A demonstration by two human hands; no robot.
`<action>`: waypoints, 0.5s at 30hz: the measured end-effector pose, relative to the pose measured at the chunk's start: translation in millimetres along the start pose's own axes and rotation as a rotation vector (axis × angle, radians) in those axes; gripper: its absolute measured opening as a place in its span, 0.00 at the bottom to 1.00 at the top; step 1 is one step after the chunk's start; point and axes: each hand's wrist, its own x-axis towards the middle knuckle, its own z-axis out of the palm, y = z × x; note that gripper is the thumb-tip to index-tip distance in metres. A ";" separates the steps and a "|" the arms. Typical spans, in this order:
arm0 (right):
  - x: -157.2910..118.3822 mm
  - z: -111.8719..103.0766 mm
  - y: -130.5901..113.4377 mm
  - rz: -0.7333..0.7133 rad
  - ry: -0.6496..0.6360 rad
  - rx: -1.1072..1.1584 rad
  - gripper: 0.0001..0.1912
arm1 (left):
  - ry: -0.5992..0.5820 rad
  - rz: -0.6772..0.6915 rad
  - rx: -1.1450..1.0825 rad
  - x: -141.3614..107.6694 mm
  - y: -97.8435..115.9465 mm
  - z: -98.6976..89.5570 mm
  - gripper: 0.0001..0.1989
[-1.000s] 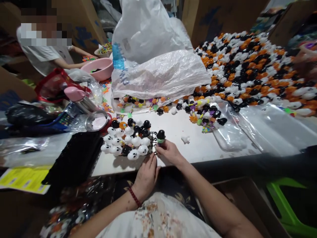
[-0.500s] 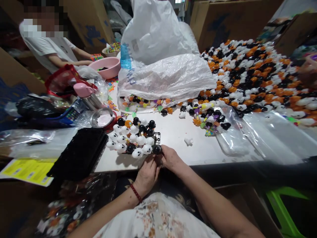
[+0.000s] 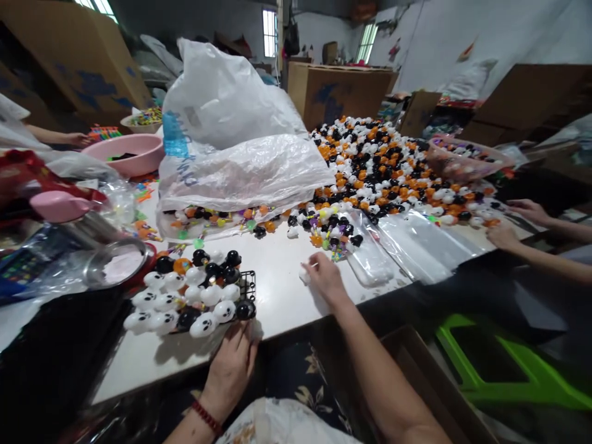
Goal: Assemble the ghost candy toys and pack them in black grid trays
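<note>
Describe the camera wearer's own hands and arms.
The left hand has a dark red beaded bracelet at its wrist; the right hand has none. Neither wears a glove, and no sleeve shows on the left forearm or right forearm.

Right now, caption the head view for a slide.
Left hand at a loaded black rack, right hand at a white piece.

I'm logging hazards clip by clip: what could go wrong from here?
The black plastic grid, crowded with round white and black plastic figures, lies near the front edge of the white table; a nudge from the bare left hand might tip it off. The small white plastic piece at the bare right hand could slip away.
</note>
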 end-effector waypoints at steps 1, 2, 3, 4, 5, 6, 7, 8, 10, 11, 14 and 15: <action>11.2 -11.9 11.9 0.033 0.080 -0.115 0.10 | 0.005 -0.002 0.004 0.4 0.1 0.0 0.23; 21.4 -21.4 22.5 0.049 0.126 -0.229 0.12 | 0.009 -0.005 0.007 0.7 0.3 0.0 0.23; 30.3 -28.3 31.1 0.057 0.142 -0.331 0.13 | 0.012 -0.005 0.012 0.9 0.4 0.3 0.23; 37.7 -32.5 37.6 0.057 0.130 -0.414 0.15 | 0.014 -0.005 0.017 1.0 0.3 0.9 0.23; 43.6 -34.3 42.0 0.060 0.104 -0.476 0.15 | 0.016 -0.005 0.020 0.9 0.2 1.6 0.24; 48.2 -34.4 44.7 0.071 0.075 -0.514 0.15 | 0.014 -0.006 0.022 0.7 -0.1 2.4 0.24; 51.6 -33.4 45.9 0.089 0.052 -0.527 0.14 | 0.013 -0.008 0.020 0.3 -0.3 3.0 0.24; 53.9 -32.0 46.1 0.114 0.043 -0.517 0.14 | 0.011 -0.012 0.016 -0.3 -0.5 3.5 0.24; 55.8 -29.4 44.0 0.176 0.071 -0.426 0.14 | 0.004 -0.021 0.008 -1.4 -0.8 3.5 0.24; 55.4 -28.5 42.1 0.209 0.104 -0.342 0.14 | -0.002 -0.024 0.007 -1.9 -0.9 3.1 0.23; 48.7 -24.3 32.3 0.285 0.178 0.045 0.14 | -0.001 -0.029 0.016 -2.8 -0.8 1.5 0.22; 44.8 -21.6 27.5 0.303 0.171 0.196 0.15 | 0.006 -0.030 0.016 -2.8 -0.8 1.1 0.22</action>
